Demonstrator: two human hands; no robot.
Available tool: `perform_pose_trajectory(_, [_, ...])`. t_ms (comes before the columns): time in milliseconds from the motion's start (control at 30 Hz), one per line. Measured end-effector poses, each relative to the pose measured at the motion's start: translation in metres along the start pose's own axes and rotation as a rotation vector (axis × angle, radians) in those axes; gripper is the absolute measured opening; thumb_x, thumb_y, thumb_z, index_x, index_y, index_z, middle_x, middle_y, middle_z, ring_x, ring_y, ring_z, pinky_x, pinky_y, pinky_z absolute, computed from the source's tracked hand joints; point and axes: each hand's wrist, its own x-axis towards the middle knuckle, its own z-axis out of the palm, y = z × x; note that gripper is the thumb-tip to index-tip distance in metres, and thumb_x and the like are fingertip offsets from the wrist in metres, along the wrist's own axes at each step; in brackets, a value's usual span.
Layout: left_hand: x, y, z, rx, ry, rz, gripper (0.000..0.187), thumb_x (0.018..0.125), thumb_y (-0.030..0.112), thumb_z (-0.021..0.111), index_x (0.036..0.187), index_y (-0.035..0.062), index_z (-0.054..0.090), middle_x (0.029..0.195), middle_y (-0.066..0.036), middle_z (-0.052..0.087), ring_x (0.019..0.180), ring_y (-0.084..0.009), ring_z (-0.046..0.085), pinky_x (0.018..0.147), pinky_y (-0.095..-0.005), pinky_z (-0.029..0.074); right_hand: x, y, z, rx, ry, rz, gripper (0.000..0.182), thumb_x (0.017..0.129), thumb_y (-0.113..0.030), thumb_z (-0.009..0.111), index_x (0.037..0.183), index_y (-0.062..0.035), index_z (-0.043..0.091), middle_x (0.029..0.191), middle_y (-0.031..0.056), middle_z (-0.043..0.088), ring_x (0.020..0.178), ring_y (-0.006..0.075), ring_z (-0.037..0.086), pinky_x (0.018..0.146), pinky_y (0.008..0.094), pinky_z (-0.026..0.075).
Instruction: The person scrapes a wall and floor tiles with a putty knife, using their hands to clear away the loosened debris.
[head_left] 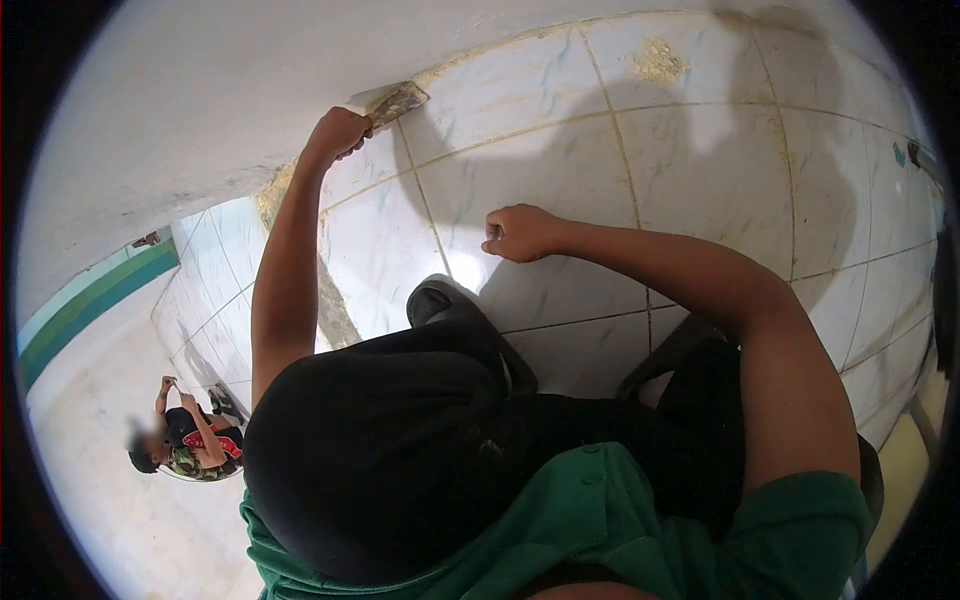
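Observation:
My left hand is closed around the handle of a scraper, a flat blade stained with dried plaster. The blade lies along the joint where the wall meets the tiled floor. Curled fingers make a loose fist of my right hand, held above the tiles in front of my knees. Whether anything sits inside that fist is hidden.
A small heap of yellowish crumbs lies on the tiles near the wall. Beyond a doorway at left, a person sits on a chair. My sandal rests on the floor below my hands.

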Motion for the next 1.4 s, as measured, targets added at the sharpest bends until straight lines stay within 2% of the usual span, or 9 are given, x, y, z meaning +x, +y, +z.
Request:
perform_pose_trajectory(267, [-0.002,-0.011,0.017,-0.191,0.014,0.123,0.029,0.079,0.025,0.053,0.064,0.0007,0.059,0.049,-0.005,0.050,0.038,-0.0111,0.043,0.037,-0.0267,0.034,0.005,-0.005,-0.003,0.008,0.005,0.018,0.033,0.076,-0.036,0.059,0.083,-0.0030,0.058,0.084,0.0162,0.061,0.082,0.0318,0.058,0.074,0.0392,0.044])
perform_pose_trajectory(367, [-0.021,-0.003,0.053,-0.493,-0.108,0.235,0.028,0.085,0.020,0.050,0.074,-0.0027,0.061,0.062,-0.006,0.057,0.049,-0.0125,0.051,0.047,-0.0261,0.042,0.005,-0.009,-0.009,0.099,0.051,0.064,0.039,0.078,-0.040,0.057,0.085,-0.0013,0.057,0.083,0.0169,0.061,0.081,0.0312,0.058,0.073,0.0388,0.044])
perform_pose_trajectory(533, [-0.077,0.037,0.110,-1.060,-0.116,0.116,0.026,0.089,0.017,0.042,0.094,-0.0052,0.055,0.082,-0.015,0.064,0.064,-0.0187,0.058,0.061,-0.0293,0.048,0.003,-0.036,-0.026,0.485,0.064,0.240,0.047,0.081,-0.046,0.053,0.095,-0.0002,0.053,0.078,0.0147,0.060,0.072,0.0221,0.059,0.062,0.0336,0.047])
perform_pose_trajectory(867, [-0.078,0.032,0.108,-1.282,0.011,0.024,0.026,0.086,0.020,0.044,0.089,-0.0031,0.056,0.073,-0.012,0.059,0.063,-0.0203,0.056,0.059,-0.0311,0.045,0.038,-0.065,-0.020,1.092,-0.088,0.135,0.022,0.086,-0.026,0.048,0.091,-0.0043,0.050,0.072,0.0082,0.056,0.060,0.0168,0.055,0.055,0.0292,0.045])
perform_pose_trajectory(1033, [-0.071,0.022,0.104,-0.911,0.308,0.191,0.025,0.081,0.016,0.049,0.088,-0.0053,0.060,0.063,-0.011,0.059,0.057,-0.0163,0.055,0.053,-0.0256,0.043,0.052,-0.077,-0.023,1.385,-0.094,0.254,0.023,0.084,-0.024,0.047,0.088,-0.0020,0.052,0.070,0.0080,0.058,0.058,0.0166,0.055,0.052,0.0297,0.044])
perform_pose_trajectory(1133, [-0.067,0.021,0.098,-0.857,0.457,-0.041,0.026,0.075,0.018,0.052,0.077,-0.0038,0.066,0.059,-0.013,0.061,0.059,-0.0193,0.060,0.056,-0.0283,0.045,0.048,-0.091,-0.025,0.931,0.092,0.226,0.023,0.086,-0.023,0.045,0.074,-0.0044,0.050,0.062,0.0058,0.052,0.050,0.0156,0.049,0.049,0.0290,0.041])
perform_pose_trajectory(1233, [-0.055,0.014,0.095,-0.397,0.564,-0.062,0.027,0.072,0.022,0.054,0.076,-0.0009,0.067,0.062,-0.017,0.062,0.059,-0.0261,0.061,0.059,-0.0341,0.046,0.065,-0.080,-0.023,0.815,0.113,0.122,0.028,0.088,-0.024,0.041,0.072,-0.0034,0.050,0.059,0.0055,0.050,0.048,0.0155,0.048,0.045,0.0295,0.039])
perform_pose_trajectory(1333, [-0.038,0.013,0.100,-0.377,0.625,-0.053,0.027,0.071,0.025,0.055,0.074,0.0016,0.067,0.065,-0.019,0.061,0.062,-0.0325,0.060,0.063,-0.0384,0.046,0.077,-0.071,-0.020,0.703,0.162,0.122,0.034,0.085,-0.024,0.038,0.067,-0.0001,0.053,0.063,0.0123,0.057,0.050,0.0189,0.055,0.045,0.0297,0.044])
perform_pose_trajectory(1400, [-0.034,0.016,0.103,-0.347,0.641,-0.021,0.028,0.071,0.026,0.054,0.075,0.0012,0.067,0.066,-0.020,0.061,0.063,-0.0336,0.061,0.063,-0.0391,0.047,0.078,-0.070,-0.022,0.845,0.150,0.187,0.030,0.089,-0.024,0.037,0.071,-0.0022,0.050,0.061,0.0083,0.053,0.049,0.0160,0.050,0.044,0.0289,0.040])
